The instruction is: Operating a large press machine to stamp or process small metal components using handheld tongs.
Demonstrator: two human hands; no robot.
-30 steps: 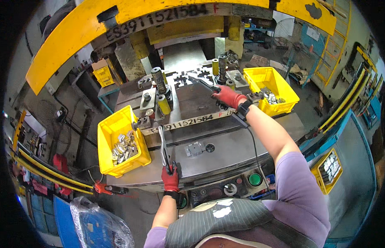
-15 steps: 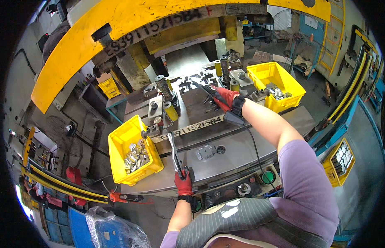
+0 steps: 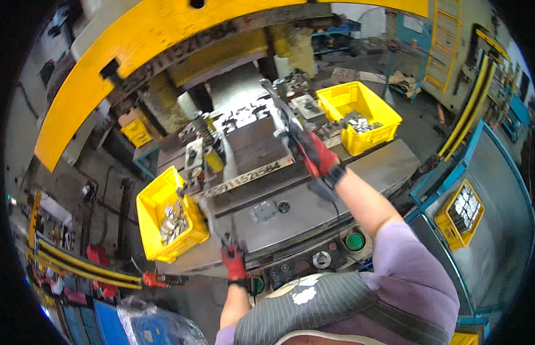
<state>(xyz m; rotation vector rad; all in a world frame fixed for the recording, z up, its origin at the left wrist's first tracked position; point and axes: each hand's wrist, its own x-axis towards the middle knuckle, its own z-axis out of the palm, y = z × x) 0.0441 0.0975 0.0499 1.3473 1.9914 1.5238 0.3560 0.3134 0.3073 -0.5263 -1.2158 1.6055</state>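
Observation:
My right hand (image 3: pixel 320 154), in a red and black glove, is closed round a long metal tongs-like tool (image 3: pixel 283 109). The tool points up and away, to the right of the press die's bright metal plate (image 3: pixel 244 116). Lower left, over the front edge of the press bed, my left hand (image 3: pixel 235 263) is closed on another long metal tongs-like tool (image 3: pixel 211 215). This second tool is blurred by motion. Between my hands, a flat grey piece (image 3: pixel 263 211) and a round dark piece (image 3: pixel 283 207) lie on the bed.
Yellow bins with metal parts stand at left (image 3: pixel 158 244) and right (image 3: pixel 374 137) of the die. A yellow beam (image 3: pixel 181 35) arches overhead. Guide posts (image 3: pixel 213 159) rise beside the die. A control panel with a green button (image 3: pixel 355 241) lines the front.
My right hand has drawn back from the die, and its tool has swung more upright. My left hand's tool has tilted leftward and blurred. The whole view has shifted.

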